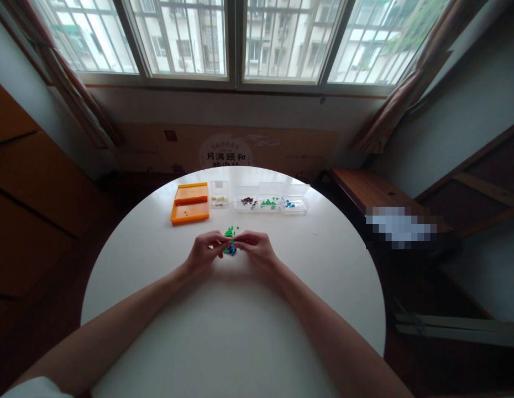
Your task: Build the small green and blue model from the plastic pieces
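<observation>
Hands meet at coloured pieces; cardboard beyond reads "月满颐和".

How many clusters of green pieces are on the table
2. One cluster is in a clear box, between brown pieces and blue pieces; the other cluster is by the left hand and right hand, which may hide some.

Worktop: white, curved edge. Along far side, left to right: orange tray, slightly angled, raised rim; small clear box, just beside tray; clear plastic containers, in row. Nearer, at centre: loose green pieces; blue pieces clustered on near side.
</observation>
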Demonstrator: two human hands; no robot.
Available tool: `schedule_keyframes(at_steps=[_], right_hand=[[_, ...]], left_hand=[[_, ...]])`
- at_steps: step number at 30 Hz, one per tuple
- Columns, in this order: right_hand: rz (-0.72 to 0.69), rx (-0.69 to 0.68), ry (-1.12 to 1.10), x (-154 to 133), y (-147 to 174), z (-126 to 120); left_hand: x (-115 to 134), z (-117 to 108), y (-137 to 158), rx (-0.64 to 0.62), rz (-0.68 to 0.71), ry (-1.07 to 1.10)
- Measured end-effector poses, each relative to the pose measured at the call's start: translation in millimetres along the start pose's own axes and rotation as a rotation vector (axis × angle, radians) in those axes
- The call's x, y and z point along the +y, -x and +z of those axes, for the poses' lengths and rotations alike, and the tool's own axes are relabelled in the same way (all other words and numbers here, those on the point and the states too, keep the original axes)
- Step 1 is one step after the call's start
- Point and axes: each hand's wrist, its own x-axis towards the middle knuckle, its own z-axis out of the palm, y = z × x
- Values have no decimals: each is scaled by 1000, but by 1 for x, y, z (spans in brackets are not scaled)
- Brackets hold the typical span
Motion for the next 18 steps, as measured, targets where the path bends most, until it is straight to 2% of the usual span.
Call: schedule_keyframes(at_steps=[9, 18], right_hand=[[-42, -11, 47, 3, -1, -3], [14, 23, 1, 0, 0, 0]], left_hand=[[2, 0, 0, -1, -19, -11], [1, 1, 0, 8, -38, 3]])
